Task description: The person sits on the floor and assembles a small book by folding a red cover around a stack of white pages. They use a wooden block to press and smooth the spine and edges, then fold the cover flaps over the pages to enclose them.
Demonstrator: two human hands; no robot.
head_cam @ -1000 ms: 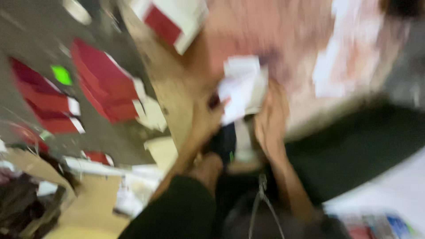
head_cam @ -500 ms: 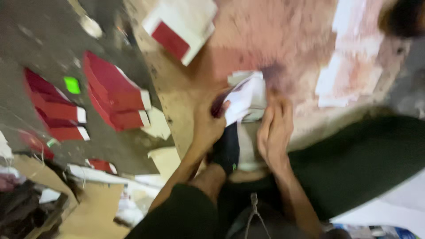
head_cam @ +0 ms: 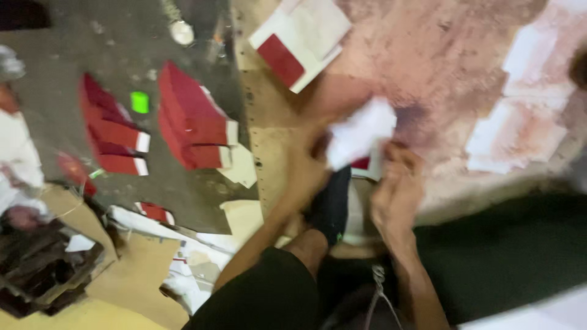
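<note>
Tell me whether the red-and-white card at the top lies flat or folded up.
Flat: the red-and-white card lies spread on the board, no raised sides showing.

It is a small packaging workshop: stacks of red boxes (head_cam: 192, 122) at ten o'clock, cardboard scraps (head_cam: 238, 214) on the floor (head_cam: 73, 49).

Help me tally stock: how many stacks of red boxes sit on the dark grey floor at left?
2 clear stacks: the larger stack nearer the hands, the smaller stack left of it. A partly hidden red piece below may be another; blur prevents certainty.
</note>
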